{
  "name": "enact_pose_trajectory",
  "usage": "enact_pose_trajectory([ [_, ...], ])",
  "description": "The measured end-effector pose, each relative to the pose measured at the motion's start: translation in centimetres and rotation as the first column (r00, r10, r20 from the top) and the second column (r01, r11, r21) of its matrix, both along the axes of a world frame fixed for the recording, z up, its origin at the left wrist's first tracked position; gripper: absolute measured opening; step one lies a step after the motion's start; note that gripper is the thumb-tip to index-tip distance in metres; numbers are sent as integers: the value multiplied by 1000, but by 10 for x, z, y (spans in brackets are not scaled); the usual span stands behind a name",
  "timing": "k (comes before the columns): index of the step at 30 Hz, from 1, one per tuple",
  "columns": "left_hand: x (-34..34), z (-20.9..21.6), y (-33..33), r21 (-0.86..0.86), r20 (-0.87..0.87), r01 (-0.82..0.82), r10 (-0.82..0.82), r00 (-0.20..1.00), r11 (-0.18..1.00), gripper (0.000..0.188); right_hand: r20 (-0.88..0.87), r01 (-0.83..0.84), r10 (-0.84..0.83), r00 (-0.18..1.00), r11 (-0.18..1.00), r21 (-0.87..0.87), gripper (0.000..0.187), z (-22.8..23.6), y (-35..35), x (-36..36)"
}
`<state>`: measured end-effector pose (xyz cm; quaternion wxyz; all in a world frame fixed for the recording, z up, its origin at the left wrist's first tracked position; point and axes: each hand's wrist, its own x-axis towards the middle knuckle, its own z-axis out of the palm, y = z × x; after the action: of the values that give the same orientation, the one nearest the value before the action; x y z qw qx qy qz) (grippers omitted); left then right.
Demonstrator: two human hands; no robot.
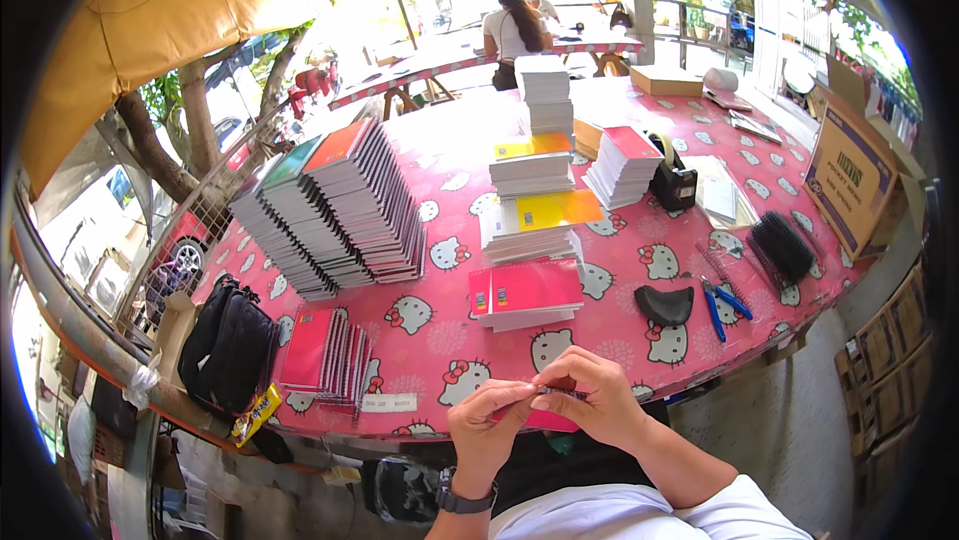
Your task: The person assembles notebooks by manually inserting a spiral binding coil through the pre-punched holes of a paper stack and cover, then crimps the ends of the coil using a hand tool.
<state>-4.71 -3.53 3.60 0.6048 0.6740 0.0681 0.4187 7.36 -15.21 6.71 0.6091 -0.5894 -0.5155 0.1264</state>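
Note:
At the near edge of the table, my left hand (pixel 491 422) and my right hand (pixel 591 398) meet with their fingertips pinched together. Between them is a notebook (pixel 551 420), its pink cover mostly hidden by my fingers. Something small and dark, perhaps the end of its spiral binding, shows at the fingertips. Just beyond my hands lies a stack of pink-covered notebooks (pixel 529 288). Spiral-bound pink notebooks (pixel 322 355) are piled left of my left hand. To the right, blue-handled cutters (pixel 723 308) rest beside a curved black object (pixel 664 306).
Tall stacks of spiral notebooks (pixel 345 200) stand at the left, with paper stacks (pixel 534 175) mid-table. A black bag (pixel 228 345) sits near the left edge. Black binding coils (pixel 782 248), a tape dispenser (pixel 673 175) and a carton (pixel 849 175) are on the right. Two people sit at a farther table.

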Motion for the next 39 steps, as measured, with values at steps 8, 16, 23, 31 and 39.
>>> enact_pose_trajectory([
  [8, -13, -3, -1, 106, -39, -110, 115, 993, 988, 15, 170, 55, -35, 985, 992, -112, 21, 6, 4, -10],
  [16, -9, 1, 2, 175, -234, -230, 268, 935, 957, 19, 418, 150, -117, 901, 987, -48, 9, 0, 17, -15],
  [23, -21, -8, 28, 96, -212, -437, 447, 869, 894, 16, 455, 180, -97, 885, 973, -143, 79, -7, 27, 1],
  [31, -117, 36, 175, -274, 212, -868, 907, 365, 413, 26, 84, 208, -193, 978, 943, -260, 53, -18, 1, 49],
  [39, -133, -29, 210, 725, 26, -682, 993, -119, -101, 38, 54, 220, -214, 975, 918, -331, 43, -34, -16, 58],
])
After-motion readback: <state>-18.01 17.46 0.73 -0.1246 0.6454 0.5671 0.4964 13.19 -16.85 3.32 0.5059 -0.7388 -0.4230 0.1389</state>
